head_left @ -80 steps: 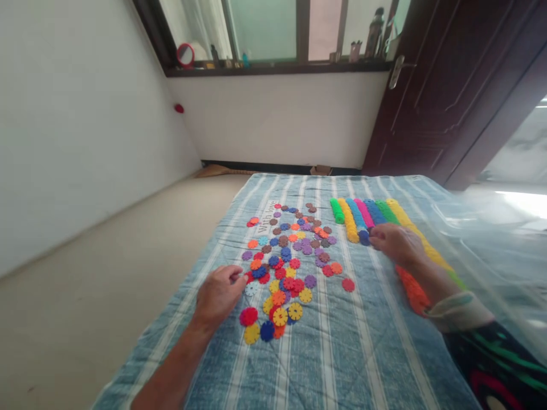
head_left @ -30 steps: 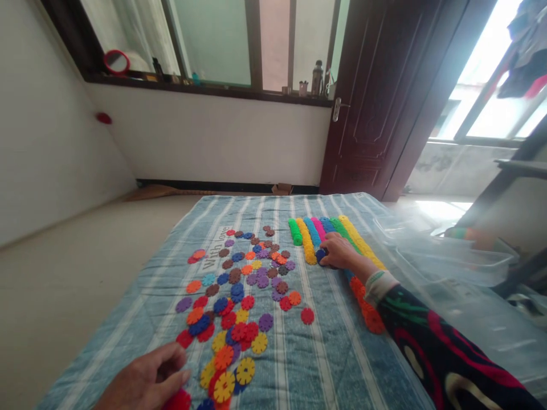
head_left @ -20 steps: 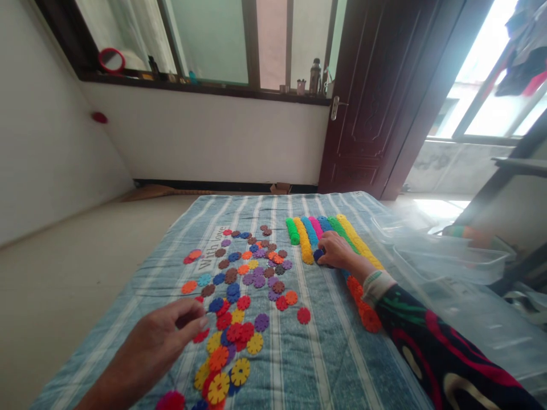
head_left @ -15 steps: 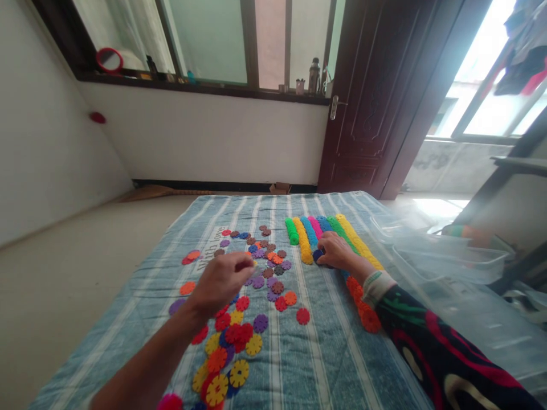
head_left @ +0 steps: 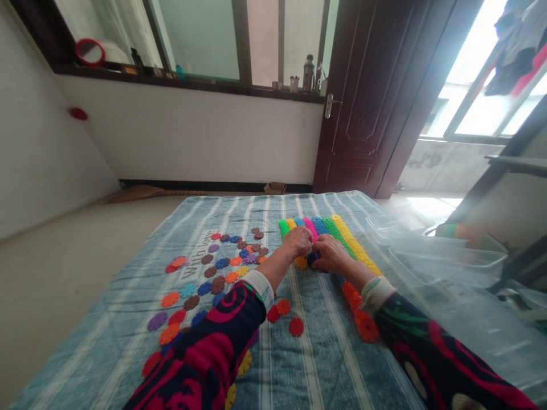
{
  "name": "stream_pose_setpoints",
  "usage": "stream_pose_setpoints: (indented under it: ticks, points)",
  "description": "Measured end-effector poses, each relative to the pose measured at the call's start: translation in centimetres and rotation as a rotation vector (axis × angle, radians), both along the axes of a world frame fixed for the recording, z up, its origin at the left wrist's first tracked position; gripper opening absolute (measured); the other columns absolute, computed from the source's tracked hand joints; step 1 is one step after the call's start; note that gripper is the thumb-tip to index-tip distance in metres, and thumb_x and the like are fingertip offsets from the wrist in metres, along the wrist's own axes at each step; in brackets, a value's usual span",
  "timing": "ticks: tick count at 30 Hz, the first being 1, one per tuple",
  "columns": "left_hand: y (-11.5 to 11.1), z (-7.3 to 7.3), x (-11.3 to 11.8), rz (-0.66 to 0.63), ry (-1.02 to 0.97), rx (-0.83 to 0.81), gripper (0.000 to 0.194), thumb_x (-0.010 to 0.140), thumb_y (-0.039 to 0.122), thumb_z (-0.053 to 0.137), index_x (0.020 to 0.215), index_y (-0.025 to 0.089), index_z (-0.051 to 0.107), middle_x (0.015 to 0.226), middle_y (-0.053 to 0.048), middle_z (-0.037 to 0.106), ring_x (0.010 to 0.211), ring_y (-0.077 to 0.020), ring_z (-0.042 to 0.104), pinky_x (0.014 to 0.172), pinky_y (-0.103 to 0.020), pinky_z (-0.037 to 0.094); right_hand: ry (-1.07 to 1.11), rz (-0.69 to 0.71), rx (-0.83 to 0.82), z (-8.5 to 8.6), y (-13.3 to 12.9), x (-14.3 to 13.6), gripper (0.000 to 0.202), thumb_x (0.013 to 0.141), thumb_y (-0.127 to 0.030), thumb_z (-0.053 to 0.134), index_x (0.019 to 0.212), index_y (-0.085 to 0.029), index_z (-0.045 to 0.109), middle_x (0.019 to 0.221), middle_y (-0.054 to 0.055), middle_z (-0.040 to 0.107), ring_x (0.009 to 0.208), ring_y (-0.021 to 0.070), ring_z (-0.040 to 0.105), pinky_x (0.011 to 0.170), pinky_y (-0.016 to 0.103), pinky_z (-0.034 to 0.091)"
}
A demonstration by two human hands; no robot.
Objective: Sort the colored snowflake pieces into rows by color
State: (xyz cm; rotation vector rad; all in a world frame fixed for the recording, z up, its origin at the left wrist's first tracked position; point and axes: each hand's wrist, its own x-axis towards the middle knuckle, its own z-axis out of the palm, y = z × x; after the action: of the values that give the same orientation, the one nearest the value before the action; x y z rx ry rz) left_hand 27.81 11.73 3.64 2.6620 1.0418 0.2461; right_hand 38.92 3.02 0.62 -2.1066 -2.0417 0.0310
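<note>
My left hand (head_left: 299,241) is closed over the near part of the colored rows, its fingertips pinched beside my right hand; what it holds is too small to make out. My right hand (head_left: 332,253) has its fingers closed at a dark blue disc (head_left: 313,259) at the near end of a row. Rows of overlapping flower-shaped discs lie side by side: green (head_left: 284,228), pink (head_left: 310,228), blue, and a long yellow row (head_left: 356,245) at the right. An orange row (head_left: 360,316) runs toward me below my right wrist. Loose discs (head_left: 205,288) in many colors lie scattered at the left.
A striped cloth (head_left: 299,376) covers the table. Clear plastic containers (head_left: 448,259) stand along its right side. Beyond the table are a dark red door (head_left: 363,85) and a windowsill with a flask (head_left: 308,74) and a round mirror (head_left: 90,52).
My left hand has moved right and forward, from above the loose discs to the rows beside my right hand. My right hand has stayed at the dark blue disc. The view has shifted slightly.
</note>
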Motion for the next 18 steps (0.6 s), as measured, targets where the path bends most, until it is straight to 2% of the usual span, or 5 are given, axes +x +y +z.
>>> stream_pose_setpoints:
  ticks: [10,14,18]
  points:
    - [0.5,-0.4,-0.4,-0.043,0.029,-0.035,0.025,0.068,0.01,0.059,0.083,0.02,0.077,0.089,-0.007,0.075,0.092,-0.0212,0.065,0.075,-0.025,0.047,0.027,0.0,0.011,0.1,-0.3,0.1,0.023,0.068,-0.033,0.074,0.086,-0.02,0.07,0.092,0.005,0.056,0.094,0.0207,0.05,0.076,0.028,0.036]
    - [1.4,0.1,-2.1,-0.006,-0.04,0.005,0.03,0.07,0.009,0.054,0.085,0.02,0.077,0.093,-0.006,0.074,0.091,-0.0204,0.065,0.078,-0.026,0.047,0.036,0.018,0.042,0.0,-0.2,0.2,0.021,0.067,-0.031,0.074,0.084,-0.019,0.069,0.093,0.005,0.057,0.094,0.0203,0.051,0.076,0.028,0.036]
    - [1.9,0.3,-5.2,0.027,-0.101,0.033,0.031,0.071,0.01,0.051,0.087,0.019,0.077,0.089,-0.004,0.074,0.087,-0.0181,0.065,0.077,-0.025,0.046,0.044,0.023,0.038,0.0,-0.1,0.4,0.024,0.066,-0.031,0.074,0.086,-0.02,0.069,0.097,0.005,0.059,0.095,0.0206,0.051,0.076,0.027,0.036]
